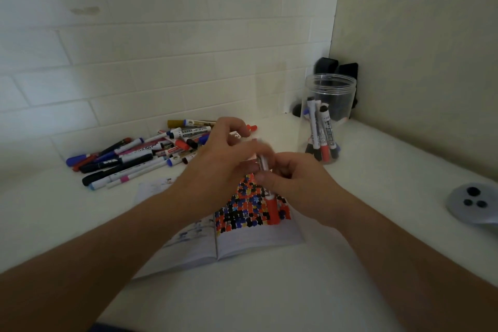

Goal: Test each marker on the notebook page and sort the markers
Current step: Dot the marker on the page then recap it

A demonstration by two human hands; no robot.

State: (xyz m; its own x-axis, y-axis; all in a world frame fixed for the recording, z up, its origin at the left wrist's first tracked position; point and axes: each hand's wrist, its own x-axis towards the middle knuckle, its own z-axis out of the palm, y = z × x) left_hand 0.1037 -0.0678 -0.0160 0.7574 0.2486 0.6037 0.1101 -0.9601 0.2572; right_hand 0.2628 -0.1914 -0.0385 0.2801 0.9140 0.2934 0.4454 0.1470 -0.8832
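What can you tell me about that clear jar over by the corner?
The clear round plastic jar stands upright with no lid on the white counter, near the corner where the walls meet. It holds several capped markers leaning on end, with red, blue and black caps. Neither hand touches it. Dark objects behind it show through its wall.

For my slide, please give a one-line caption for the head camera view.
Both hands hold a red marker over the notebook, between a marker pile and a jar.
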